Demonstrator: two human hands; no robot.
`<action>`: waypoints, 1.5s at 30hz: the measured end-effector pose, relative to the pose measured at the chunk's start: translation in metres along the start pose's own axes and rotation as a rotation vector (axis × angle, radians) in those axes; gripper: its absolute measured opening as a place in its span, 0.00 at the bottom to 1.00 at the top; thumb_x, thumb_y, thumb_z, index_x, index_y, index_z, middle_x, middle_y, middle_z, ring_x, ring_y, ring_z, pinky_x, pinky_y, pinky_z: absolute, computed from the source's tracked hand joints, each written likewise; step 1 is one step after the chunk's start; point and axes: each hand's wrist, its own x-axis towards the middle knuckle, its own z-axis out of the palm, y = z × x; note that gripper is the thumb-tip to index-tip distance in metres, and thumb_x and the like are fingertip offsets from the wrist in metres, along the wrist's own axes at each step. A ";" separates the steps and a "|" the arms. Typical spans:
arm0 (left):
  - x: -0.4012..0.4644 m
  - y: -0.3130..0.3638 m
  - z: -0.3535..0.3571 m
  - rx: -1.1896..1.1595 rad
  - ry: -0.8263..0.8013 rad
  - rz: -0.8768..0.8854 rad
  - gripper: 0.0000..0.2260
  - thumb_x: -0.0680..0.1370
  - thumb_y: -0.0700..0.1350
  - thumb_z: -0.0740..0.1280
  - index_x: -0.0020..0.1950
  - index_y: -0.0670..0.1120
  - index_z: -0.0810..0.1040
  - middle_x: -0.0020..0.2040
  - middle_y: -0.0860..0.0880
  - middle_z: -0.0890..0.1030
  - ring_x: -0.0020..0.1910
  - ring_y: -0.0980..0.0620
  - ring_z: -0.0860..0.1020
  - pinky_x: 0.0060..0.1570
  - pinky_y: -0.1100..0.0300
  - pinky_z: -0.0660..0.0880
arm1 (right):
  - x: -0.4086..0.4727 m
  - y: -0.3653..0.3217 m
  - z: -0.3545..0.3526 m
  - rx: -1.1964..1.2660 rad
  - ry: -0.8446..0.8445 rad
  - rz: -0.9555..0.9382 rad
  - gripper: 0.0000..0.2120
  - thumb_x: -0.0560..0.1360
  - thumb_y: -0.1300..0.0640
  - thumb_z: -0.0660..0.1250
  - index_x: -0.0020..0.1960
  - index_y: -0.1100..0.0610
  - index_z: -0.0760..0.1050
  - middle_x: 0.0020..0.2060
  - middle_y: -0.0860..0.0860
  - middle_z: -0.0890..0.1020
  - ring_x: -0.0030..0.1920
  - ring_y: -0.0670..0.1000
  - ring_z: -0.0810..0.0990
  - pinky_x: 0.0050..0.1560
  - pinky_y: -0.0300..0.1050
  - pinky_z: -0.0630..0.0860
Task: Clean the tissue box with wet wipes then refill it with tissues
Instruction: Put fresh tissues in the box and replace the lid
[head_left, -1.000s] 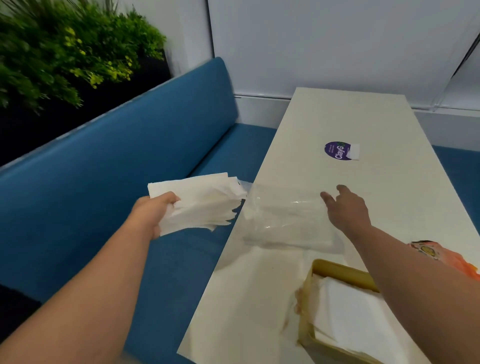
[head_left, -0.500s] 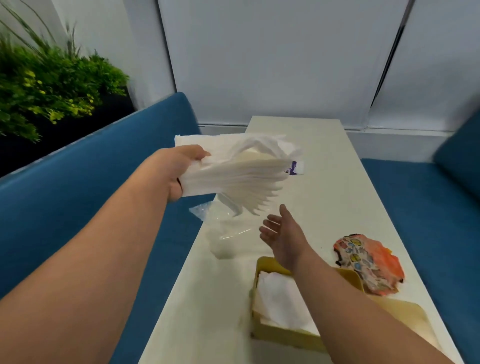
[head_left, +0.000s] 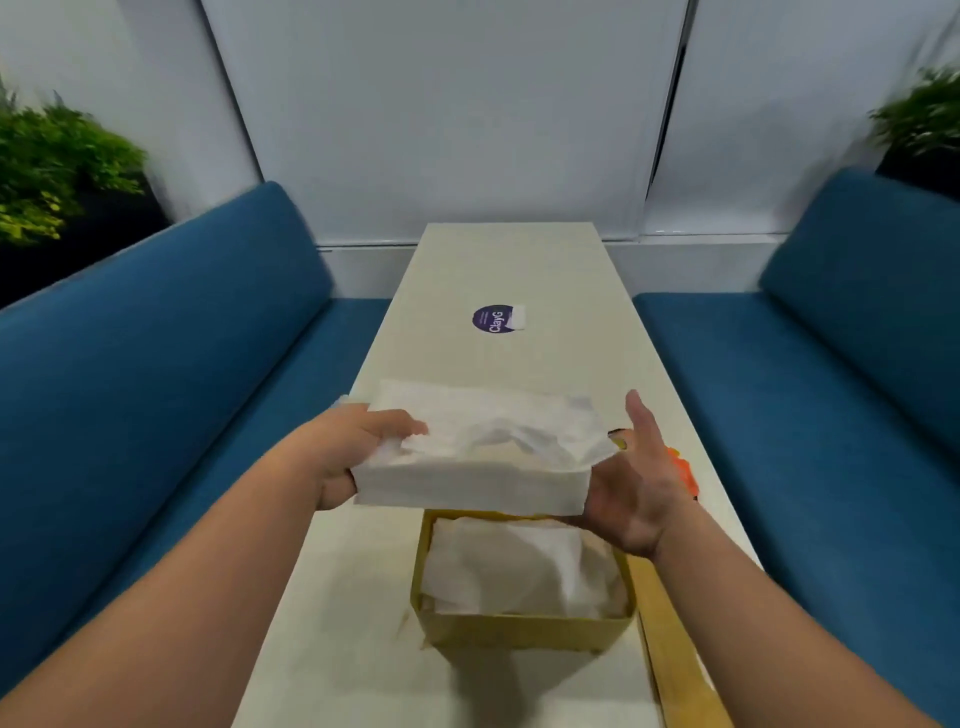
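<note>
A thick stack of white tissues (head_left: 478, 457) hangs level over the far end of the open yellow tissue box (head_left: 524, 631). My left hand (head_left: 353, 452) grips the stack's left end, thumb on top. My right hand (head_left: 631, 493) supports the right end from below, with the palm up and the thumb raised. Inside the box lie crumpled white tissues (head_left: 514, 566). The box's wooden lid (head_left: 675, 654) lies along its right side. Behind my right hand an orange wet wipes pack (head_left: 683, 470) is mostly hidden.
The long white table (head_left: 519, 270) runs away from me and bears a round purple sticker (head_left: 493, 320). Blue benches (head_left: 156, 395) flank it on both sides. Green plants (head_left: 52, 166) stand at the back left and back right corners.
The view swung right to face the table squarely. My left hand carried the tissue stack from over the bench to above the box, and my right hand came under its right end.
</note>
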 end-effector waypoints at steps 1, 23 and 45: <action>0.000 -0.006 0.006 0.022 -0.004 0.008 0.12 0.70 0.41 0.74 0.52 0.41 0.80 0.48 0.40 0.83 0.42 0.41 0.80 0.48 0.47 0.78 | -0.006 -0.002 -0.003 -0.115 0.031 -0.013 0.42 0.63 0.27 0.65 0.65 0.56 0.77 0.59 0.60 0.81 0.61 0.64 0.79 0.65 0.63 0.71; 0.015 -0.076 0.090 0.989 0.199 0.165 0.17 0.75 0.45 0.67 0.59 0.44 0.65 0.43 0.49 0.72 0.37 0.53 0.72 0.33 0.61 0.70 | -0.015 0.017 -0.007 -1.664 0.334 0.025 0.12 0.78 0.52 0.62 0.51 0.61 0.76 0.40 0.53 0.77 0.42 0.52 0.76 0.39 0.43 0.73; 0.011 -0.097 0.074 1.161 -0.015 0.525 0.20 0.79 0.58 0.60 0.69 0.52 0.71 0.63 0.53 0.76 0.58 0.53 0.75 0.58 0.60 0.71 | -0.005 0.025 -0.020 -1.849 0.050 -0.262 0.19 0.81 0.41 0.57 0.63 0.51 0.77 0.55 0.49 0.81 0.52 0.48 0.76 0.54 0.46 0.74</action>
